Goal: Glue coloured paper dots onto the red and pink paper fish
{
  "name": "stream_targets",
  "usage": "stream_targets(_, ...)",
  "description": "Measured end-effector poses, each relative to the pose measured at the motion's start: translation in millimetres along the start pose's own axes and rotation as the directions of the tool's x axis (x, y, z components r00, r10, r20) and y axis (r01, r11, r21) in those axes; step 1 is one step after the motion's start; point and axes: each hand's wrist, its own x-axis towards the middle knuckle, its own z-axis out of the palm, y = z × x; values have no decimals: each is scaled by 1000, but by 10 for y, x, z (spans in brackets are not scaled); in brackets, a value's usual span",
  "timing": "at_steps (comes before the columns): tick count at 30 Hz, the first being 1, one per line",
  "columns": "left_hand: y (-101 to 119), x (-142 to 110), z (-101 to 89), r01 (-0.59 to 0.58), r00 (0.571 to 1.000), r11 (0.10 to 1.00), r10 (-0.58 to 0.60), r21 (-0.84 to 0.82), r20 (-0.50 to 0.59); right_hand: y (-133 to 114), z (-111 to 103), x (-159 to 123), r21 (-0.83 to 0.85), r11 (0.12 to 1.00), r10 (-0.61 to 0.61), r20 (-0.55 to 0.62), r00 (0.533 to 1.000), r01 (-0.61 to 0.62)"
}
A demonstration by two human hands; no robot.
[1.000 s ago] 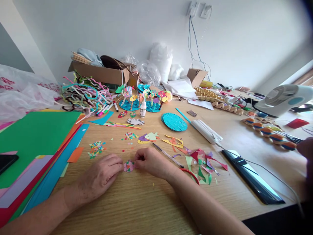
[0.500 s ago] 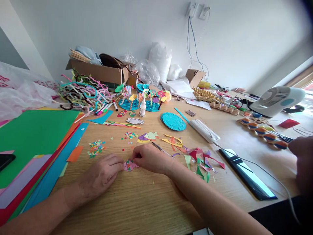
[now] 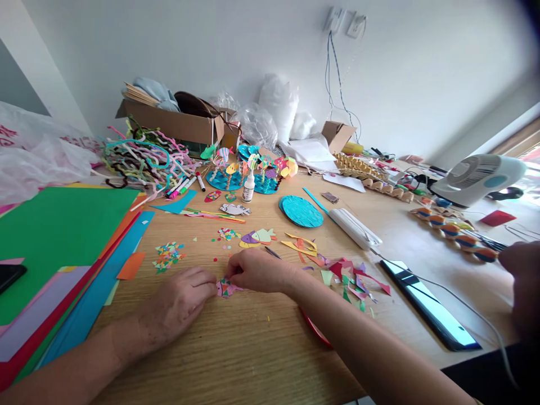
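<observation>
A small pink paper fish (image 3: pixel 225 288) with coloured paper bits on its body lies flat on the table between my hands. My left hand (image 3: pixel 183 295) rests on the wood with its fingers together, the fingertips holding the fish's head end. Over the tail side, my right hand (image 3: pixel 253 271) is closed in a downward pinch; whatever is between its fingertips is hidden. Just beyond are piles of tiny paper pieces (image 3: pixel 169 256) and dots (image 3: pixel 228 233). Purple, yellow and pale green paper fish (image 3: pixel 262 235) overlap behind my right hand, near a dark pen-like stick (image 3: pixel 273 253).
Coloured paper sheets (image 3: pixel 63 225) are stacked at left. A white glue bottle (image 3: pixel 248 188), blue discs (image 3: pixel 301 211) and pipe cleaners (image 3: pixel 147 157) stand farther back. Paper scraps (image 3: pixel 350 275), a phone (image 3: pixel 430 304) and a power strip (image 3: pixel 354 228) lie right. A red-edged object (image 3: pixel 315 329) shows beneath my right forearm.
Both hands stay at the pink fish, my right fingertips shifting only slightly. The red edge beneath my right forearm has come into sight. The whole view has shifted a little.
</observation>
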Motion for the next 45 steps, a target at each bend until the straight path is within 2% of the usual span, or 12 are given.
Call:
stream_targets(15,6,-6,5,3,1000,1000,-3,1,-12,14,26,32,8,1000,-22,12,1000,22)
stream_targets(31,15,-7,-8,10,1000,1000,-10,-1,7,-17,29,42,-74,997,-5,11,1000,5)
stream_targets(37,10,-4,5,-12,1000,1000,12,7,-19,-48,37,39,-163,987,13,13,1000,-11)
stream_targets(45,3,1,5,3,1000,1000,-3,12,3,-40,66,36,-201,980,-8,-22,1000,3)
